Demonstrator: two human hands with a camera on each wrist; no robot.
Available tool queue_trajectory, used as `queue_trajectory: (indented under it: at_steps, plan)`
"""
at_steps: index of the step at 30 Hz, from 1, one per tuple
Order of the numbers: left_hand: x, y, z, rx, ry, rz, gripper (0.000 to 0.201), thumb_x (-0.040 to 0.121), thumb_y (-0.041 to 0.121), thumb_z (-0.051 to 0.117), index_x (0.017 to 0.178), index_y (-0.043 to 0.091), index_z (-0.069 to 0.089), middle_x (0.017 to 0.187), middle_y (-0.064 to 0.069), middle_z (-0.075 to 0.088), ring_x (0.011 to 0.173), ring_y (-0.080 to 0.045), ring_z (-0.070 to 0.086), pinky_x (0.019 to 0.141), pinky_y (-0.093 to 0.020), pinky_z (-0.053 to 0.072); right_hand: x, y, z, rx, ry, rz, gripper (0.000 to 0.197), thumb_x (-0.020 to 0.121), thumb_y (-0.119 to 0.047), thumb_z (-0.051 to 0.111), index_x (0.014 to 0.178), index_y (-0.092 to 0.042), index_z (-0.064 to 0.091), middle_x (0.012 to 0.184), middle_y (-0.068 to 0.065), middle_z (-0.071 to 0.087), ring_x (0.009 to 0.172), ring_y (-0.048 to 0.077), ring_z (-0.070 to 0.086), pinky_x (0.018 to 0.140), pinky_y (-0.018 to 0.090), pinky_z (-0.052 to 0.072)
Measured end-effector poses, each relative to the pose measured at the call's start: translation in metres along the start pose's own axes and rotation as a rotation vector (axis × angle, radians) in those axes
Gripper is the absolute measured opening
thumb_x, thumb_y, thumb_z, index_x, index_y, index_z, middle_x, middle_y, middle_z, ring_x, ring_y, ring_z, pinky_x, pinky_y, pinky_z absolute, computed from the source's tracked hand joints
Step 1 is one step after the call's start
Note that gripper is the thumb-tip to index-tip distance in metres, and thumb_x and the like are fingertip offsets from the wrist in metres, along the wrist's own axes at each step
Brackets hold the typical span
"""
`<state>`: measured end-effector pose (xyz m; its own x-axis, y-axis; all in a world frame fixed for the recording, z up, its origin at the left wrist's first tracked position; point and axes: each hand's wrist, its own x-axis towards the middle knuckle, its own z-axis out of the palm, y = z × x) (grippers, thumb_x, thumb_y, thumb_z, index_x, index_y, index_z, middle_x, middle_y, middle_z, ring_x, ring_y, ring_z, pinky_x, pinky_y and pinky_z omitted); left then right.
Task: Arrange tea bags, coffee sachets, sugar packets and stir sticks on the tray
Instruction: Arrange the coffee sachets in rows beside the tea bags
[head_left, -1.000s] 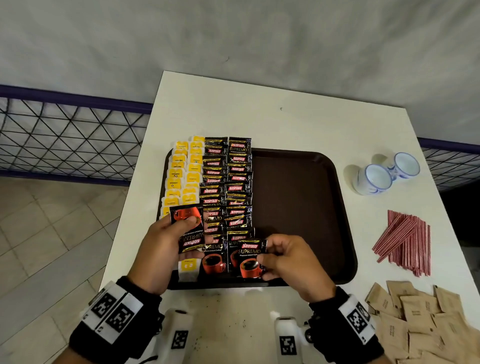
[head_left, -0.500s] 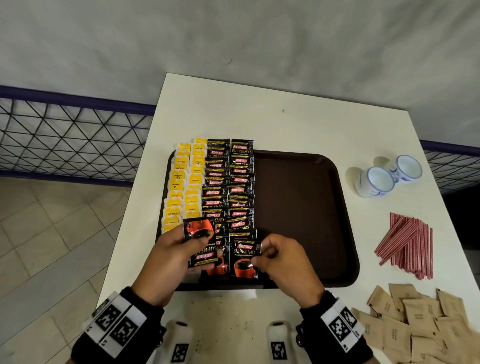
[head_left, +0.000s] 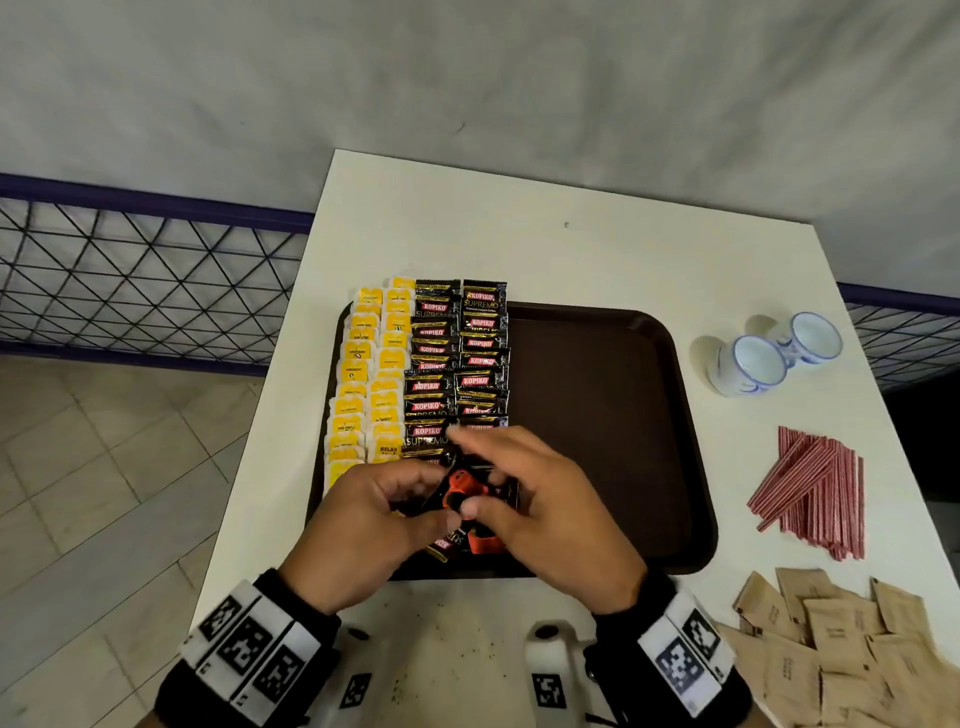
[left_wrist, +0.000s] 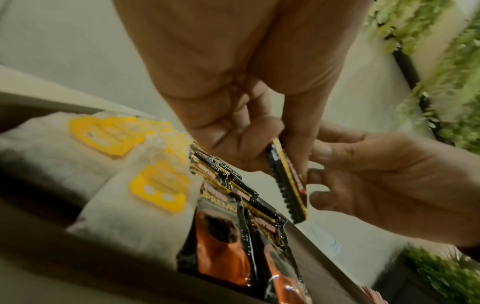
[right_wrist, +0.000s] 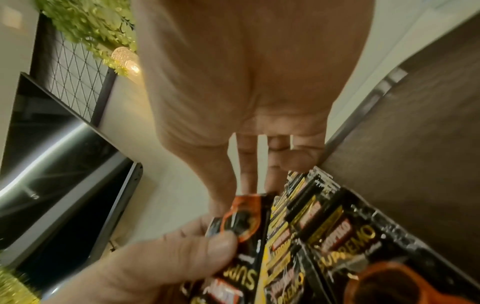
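Observation:
A dark brown tray (head_left: 597, 415) lies on the white table. Two columns of yellow-tagged tea bags (head_left: 369, 389) fill its left edge, and beside them run two columns of black coffee sachets (head_left: 457, 364). Over the tray's near left corner my left hand (head_left: 415, 504) pinches one coffee sachet (head_left: 462, 488) between thumb and fingers, edge-on in the left wrist view (left_wrist: 285, 181). My right hand (head_left: 519, 499) meets it from the right, thumb and fingertips on the same sachet (right_wrist: 241, 216). More sachets lie under the hands, partly hidden.
Red stir sticks (head_left: 815, 488) lie in a loose heap right of the tray. Brown sugar packets (head_left: 841, 639) are piled at the near right corner. Two white-and-blue cups (head_left: 748, 364) lie on their sides at the right. A wire fence stands on the left.
My right hand let go of the sachet that it laid at the near end of the right column and moved left onto the sachet in my left hand. That sachet has turned and come lower.

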<state>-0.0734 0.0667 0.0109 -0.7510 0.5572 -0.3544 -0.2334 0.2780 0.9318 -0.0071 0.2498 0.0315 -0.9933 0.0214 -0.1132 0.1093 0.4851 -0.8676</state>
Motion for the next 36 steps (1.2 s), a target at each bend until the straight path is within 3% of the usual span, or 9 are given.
queue_trajectory:
  at_steps: [5,9,11,14,17,21,28,31,36]
  plan:
    - [0.004,0.0,-0.008,0.017,0.123,-0.006,0.033,0.065,0.02,0.09,0.09,0.037,0.078,0.092,0.005,0.077,0.09,-0.012,0.073,0.083,-0.032,0.058,0.005,0.007,0.011,0.213,0.163,0.191,0.025,0.086,0.001,0.07,0.091,-0.024,0.072,0.089,-0.001,0.07,0.08,0.012,0.069,0.072,0.031,0.059]
    - [0.008,-0.003,-0.018,-0.042,0.162,-0.029,0.025,0.079,0.006,0.082,0.088,0.029,0.078,0.084,-0.007,0.074,0.078,-0.02,0.073,0.063,-0.029,0.058,0.0,0.012,0.012,0.531,0.189,0.405,0.016,0.086,0.005,0.07,0.081,-0.007,0.061,0.082,0.012,0.066,0.071,0.024,0.072,0.063,0.038,0.062]
    - [0.009,-0.002,-0.018,-0.036,0.157,-0.031,0.022,0.084,0.001,0.077,0.088,0.023,0.078,0.083,-0.011,0.073,0.072,-0.017,0.074,0.059,-0.027,0.059,-0.003,0.015,0.015,0.336,0.121,0.39,0.016,0.085,-0.006,0.075,0.082,-0.017,0.064,0.086,0.006,0.071,0.079,0.023,0.073,0.073,0.04,0.062]
    - [0.01,0.0,-0.014,0.031,0.15,0.007,0.02,0.085,0.004,0.077,0.084,0.024,0.078,0.084,-0.009,0.074,0.076,-0.016,0.073,0.067,-0.03,0.06,-0.006,0.012,0.013,0.067,0.109,0.275,0.017,0.085,-0.017,0.076,0.084,-0.031,0.066,0.09,-0.006,0.065,0.084,0.008,0.065,0.074,0.019,0.052]
    - [0.012,-0.004,-0.014,0.093,0.15,0.028,0.022,0.084,0.008,0.078,0.083,0.03,0.076,0.085,0.001,0.076,0.081,-0.016,0.073,0.079,-0.037,0.06,-0.004,0.005,0.011,0.045,0.126,0.209,0.008,0.087,-0.018,0.074,0.087,-0.024,0.069,0.09,-0.008,0.065,0.084,0.007,0.063,0.071,0.016,0.049]
    - [0.013,-0.005,-0.015,0.113,0.118,0.02,0.023,0.087,0.006,0.076,0.082,0.028,0.077,0.084,-0.001,0.075,0.072,-0.018,0.073,0.069,-0.037,0.06,-0.003,0.002,0.01,0.105,0.103,0.238,0.02,0.089,-0.01,0.071,0.085,-0.029,0.067,0.077,-0.017,0.064,0.067,-0.003,0.06,0.057,0.011,0.047]
    - [0.013,-0.016,-0.017,0.302,0.138,0.031,0.025,0.083,0.011,0.081,0.092,0.034,0.076,0.085,0.011,0.073,0.078,-0.006,0.071,0.072,-0.018,0.054,0.001,0.018,0.027,0.013,0.07,0.34,0.014,0.085,-0.015,0.077,0.086,-0.021,0.064,0.077,0.0,0.067,0.064,0.012,0.063,0.061,0.031,0.056]
    - [0.013,-0.017,-0.013,0.373,0.149,0.057,0.028,0.081,0.011,0.082,0.091,0.036,0.074,0.086,0.011,0.074,0.084,0.002,0.068,0.073,-0.007,0.048,0.001,0.02,0.03,-0.047,0.077,0.357,0.02,0.083,-0.018,0.078,0.094,-0.025,0.063,0.073,0.0,0.066,0.06,0.006,0.061,0.059,0.026,0.053]
    - [0.016,-0.021,-0.011,0.487,0.16,0.05,0.023,0.081,0.015,0.083,0.096,0.031,0.076,0.086,0.013,0.071,0.081,-0.002,0.066,0.074,-0.018,0.052,0.001,0.022,0.033,-0.097,0.058,0.366,0.03,0.083,-0.02,0.078,0.106,-0.028,0.059,0.07,-0.002,0.065,0.059,0.004,0.06,0.057,0.02,0.05]
